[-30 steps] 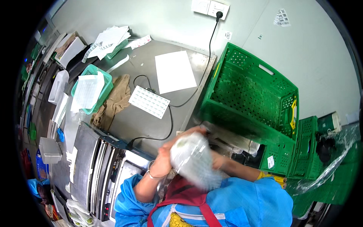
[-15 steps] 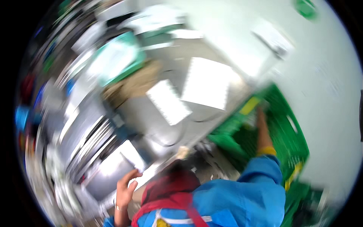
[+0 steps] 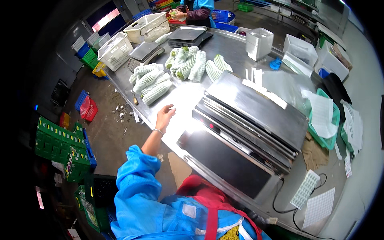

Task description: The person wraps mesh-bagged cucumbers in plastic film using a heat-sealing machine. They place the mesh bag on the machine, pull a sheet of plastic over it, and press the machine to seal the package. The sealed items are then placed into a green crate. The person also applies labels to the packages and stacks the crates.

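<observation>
The left hand point(image 3: 164, 115) reaches forward, fingers loosely spread and empty, toward four green foam-netted vegetables point(image 3: 150, 81) on the steel table point(image 3: 182, 98).

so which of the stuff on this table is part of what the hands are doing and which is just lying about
In hand:
- left hand, open, reaching over the steel table
- net-sleeved green produce, nearest that hand
- wrapping machine beside it

Lying about:
- two scales
- white baskets
- green tray of papers
- label sheets

The right hand is out of view.
</observation>
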Action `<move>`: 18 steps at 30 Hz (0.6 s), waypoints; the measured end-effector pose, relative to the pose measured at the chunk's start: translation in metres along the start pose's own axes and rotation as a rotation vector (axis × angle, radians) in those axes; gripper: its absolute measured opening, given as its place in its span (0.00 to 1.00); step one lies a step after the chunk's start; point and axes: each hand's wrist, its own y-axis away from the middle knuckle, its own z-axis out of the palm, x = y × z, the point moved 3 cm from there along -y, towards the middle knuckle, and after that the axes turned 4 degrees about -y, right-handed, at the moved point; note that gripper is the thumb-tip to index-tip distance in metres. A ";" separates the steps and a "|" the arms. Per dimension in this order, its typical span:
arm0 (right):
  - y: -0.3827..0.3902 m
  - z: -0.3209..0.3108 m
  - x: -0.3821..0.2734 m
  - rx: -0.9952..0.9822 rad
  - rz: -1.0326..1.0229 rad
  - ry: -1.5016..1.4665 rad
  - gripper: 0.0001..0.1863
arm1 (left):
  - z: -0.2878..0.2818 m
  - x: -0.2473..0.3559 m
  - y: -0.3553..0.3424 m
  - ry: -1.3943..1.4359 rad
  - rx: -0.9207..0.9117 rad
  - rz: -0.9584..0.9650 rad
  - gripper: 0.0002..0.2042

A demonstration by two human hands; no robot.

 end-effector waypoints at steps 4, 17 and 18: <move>0.074 0.084 -0.120 -0.382 -0.178 -0.287 0.23 | -0.058 -0.027 -0.132 -0.719 0.364 0.314 0.28; 0.371 0.178 -0.562 -1.017 -0.544 -0.511 0.08 | -0.130 -0.102 -0.217 -1.240 0.020 0.458 0.34; 0.383 0.178 -0.570 -1.038 -0.529 -0.536 0.08 | -0.126 -0.095 -0.223 -1.192 -0.038 0.406 0.33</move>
